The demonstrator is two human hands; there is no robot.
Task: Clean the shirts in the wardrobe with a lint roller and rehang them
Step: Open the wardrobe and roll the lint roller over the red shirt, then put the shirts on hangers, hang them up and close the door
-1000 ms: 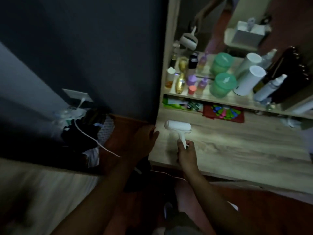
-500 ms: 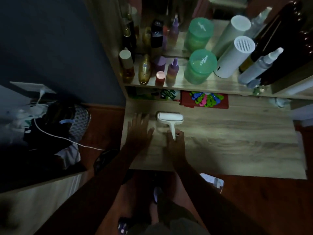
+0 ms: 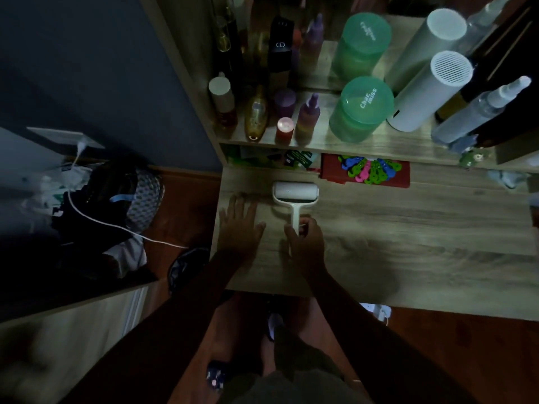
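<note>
A white lint roller (image 3: 295,192) lies on the wooden tabletop (image 3: 408,243), its roller head pointing toward the shelf. My right hand (image 3: 306,243) grips the end of its handle. My left hand (image 3: 240,224) rests flat on the tabletop just left of the roller, fingers spread, holding nothing. No shirts or wardrobe are in view.
A shelf (image 3: 364,142) behind the tabletop holds several bottles, a green jar (image 3: 361,109) and a white cylinder (image 3: 428,94). A red card of coloured clips (image 3: 367,170) lies under it. Left on the floor, a bag (image 3: 116,199) with a white cable. Dark wall at left.
The view has swung down over the table. My left hand moved from the table's edge onto the top and spread flat. The roller came to lie on the table.
</note>
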